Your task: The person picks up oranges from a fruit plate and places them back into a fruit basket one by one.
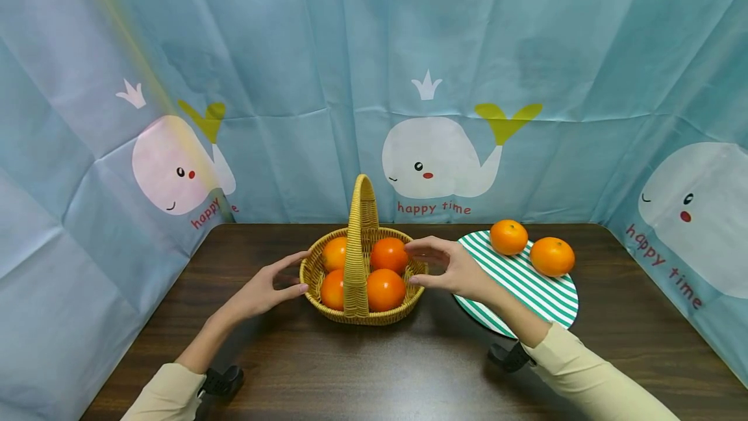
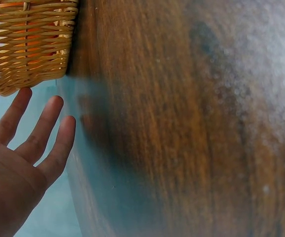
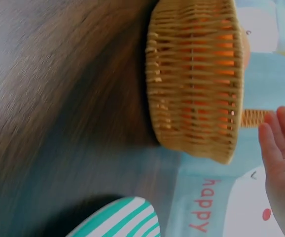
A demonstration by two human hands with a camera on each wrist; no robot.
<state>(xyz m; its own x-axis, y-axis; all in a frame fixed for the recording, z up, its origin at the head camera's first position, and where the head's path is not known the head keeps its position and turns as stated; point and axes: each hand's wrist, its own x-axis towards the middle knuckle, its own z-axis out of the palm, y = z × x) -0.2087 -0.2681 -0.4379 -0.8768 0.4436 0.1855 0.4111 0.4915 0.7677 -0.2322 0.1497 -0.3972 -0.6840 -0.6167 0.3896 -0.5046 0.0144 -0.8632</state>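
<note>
A yellow wicker basket point(image 1: 374, 318) with a tall arched handle stands on the table, holding several round orange-red fruits point(image 1: 386, 290). My left hand point(image 1: 260, 290) is at its left side, fingers loosely spread and fingertips right at the rim; the left wrist view shows the fingertips by the basket's wicker edge point(image 2: 31, 44). On the opposite side, my right hand point(image 1: 452, 268) hovers at the right rim, fingertips beside the back right fruit point(image 1: 389, 255) and thumb lower, a gap between them. In the right wrist view its fingers are relaxed, holding nothing, beyond the basket's rim point(image 3: 235, 98).
To the right lies a round green-and-white striped mat point(image 1: 497, 325), partly under my right forearm in the head view. Two oranges point(image 1: 552, 256) sit on its back right part. A blue curtain point(image 1: 304, 148) with printed whales hangs behind the dark wooden table point(image 1: 350, 369).
</note>
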